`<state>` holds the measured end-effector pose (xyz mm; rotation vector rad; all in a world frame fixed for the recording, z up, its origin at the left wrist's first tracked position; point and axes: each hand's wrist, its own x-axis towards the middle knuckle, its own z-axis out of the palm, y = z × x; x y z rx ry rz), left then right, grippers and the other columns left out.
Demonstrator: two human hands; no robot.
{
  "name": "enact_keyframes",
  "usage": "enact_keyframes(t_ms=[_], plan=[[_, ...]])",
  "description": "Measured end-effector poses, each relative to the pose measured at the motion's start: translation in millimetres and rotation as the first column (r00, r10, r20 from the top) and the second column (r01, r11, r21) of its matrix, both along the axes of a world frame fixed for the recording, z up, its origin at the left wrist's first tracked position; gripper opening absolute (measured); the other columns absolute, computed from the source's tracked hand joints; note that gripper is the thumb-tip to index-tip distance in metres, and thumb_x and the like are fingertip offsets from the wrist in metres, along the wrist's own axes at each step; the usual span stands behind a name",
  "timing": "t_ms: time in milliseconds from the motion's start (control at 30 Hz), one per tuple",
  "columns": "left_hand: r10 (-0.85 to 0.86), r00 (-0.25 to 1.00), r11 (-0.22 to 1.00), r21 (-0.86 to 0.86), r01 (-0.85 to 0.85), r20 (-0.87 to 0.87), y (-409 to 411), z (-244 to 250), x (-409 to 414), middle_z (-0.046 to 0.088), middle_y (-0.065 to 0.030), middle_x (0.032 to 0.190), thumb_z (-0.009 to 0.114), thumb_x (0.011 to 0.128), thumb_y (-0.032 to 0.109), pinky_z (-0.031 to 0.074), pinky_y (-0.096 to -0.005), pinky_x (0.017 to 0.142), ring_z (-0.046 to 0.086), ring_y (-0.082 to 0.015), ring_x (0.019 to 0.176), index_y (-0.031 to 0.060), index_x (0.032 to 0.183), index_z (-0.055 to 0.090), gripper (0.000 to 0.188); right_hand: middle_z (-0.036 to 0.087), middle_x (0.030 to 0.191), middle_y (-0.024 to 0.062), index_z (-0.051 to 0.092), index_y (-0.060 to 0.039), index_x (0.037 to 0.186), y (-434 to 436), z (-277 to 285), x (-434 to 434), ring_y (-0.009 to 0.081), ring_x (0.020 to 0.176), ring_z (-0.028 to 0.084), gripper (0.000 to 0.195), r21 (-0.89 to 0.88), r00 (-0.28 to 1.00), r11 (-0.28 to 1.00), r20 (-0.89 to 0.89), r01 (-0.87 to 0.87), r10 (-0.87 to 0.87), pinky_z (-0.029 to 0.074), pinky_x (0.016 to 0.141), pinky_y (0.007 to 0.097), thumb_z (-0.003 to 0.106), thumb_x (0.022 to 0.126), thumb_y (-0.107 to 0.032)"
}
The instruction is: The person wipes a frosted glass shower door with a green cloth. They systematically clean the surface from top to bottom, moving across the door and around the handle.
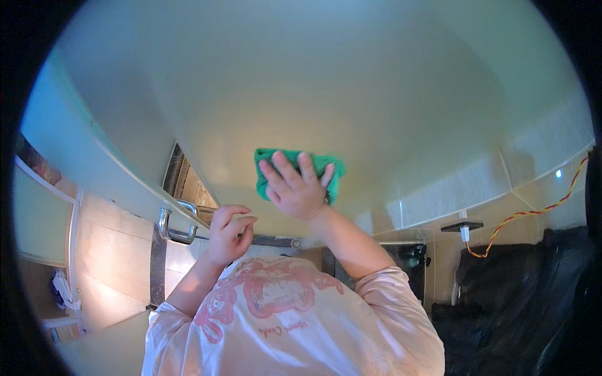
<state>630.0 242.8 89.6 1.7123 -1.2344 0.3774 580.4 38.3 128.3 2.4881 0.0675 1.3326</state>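
Note:
My right hand [296, 188] lies with spread fingers over a folded green cloth [267, 157] and presses it against a broad, smooth pale panel [329, 103]. The cloth's edges show beyond my fingertips and beside the little finger. My left hand [231, 233] is raised in front of my chest, its fingers half bent and apart, with nothing in it. It is nearest to a chrome D-shaped handle [164, 225], which sits to its left on the edge of a pale door [127, 174]; the two do not touch.
A dark wood-patterned frame [181, 174] shows through the gap beside the door. To the right, a red-and-yellow twisted cord [531, 212] runs from a white plug [464, 233] at a dark wall plate. Black sheeting [512, 286] covers the lower right. Tiled floor [110, 254] shows at left.

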Motion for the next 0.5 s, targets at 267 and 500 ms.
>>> enact_keyframes(t_ms=[267, 500], plan=[[0.025, 1.000, 1.000, 0.003, -0.024, -0.009, 24.7, -0.3, 9.7, 0.063, -0.0082, 0.100, 0.071, 0.070, -0.003, 0.048, -0.0385, 0.076, 0.061, -0.0277, 0.089, 0.0096, 0.094, 0.068, 0.027, 0.024, 0.161, 0.0004, 0.043, -0.0136, 0.147, 2.4, -126.0, -3.8, 0.0304, 0.149, 0.019, 0.052, -0.479, 0.829, 0.864, -0.539, -0.157, -0.148, 0.012, 0.119, 0.0525, 0.040, 0.095, -0.014], [0.036, 0.999, 0.999, -0.035, -0.037, -0.018, 38.3, -4.7, 10.7, 0.064, -0.0083, 0.099, 0.071, 0.070, -0.003, 0.049, -0.0375, 0.074, 0.061, -0.0270, 0.087, 0.0084, 0.093, 0.068, 0.026, 0.025, 0.161, -0.0044, 0.047, -0.0200, 0.145, 31.3, -35.6, 17.8, 0.0245, 0.151, 0.014, 0.055, -0.112, 0.941, 0.984, -0.326, -0.138, 0.095, 0.008, 0.115, 0.0601, 0.046, 0.090, -0.019]])
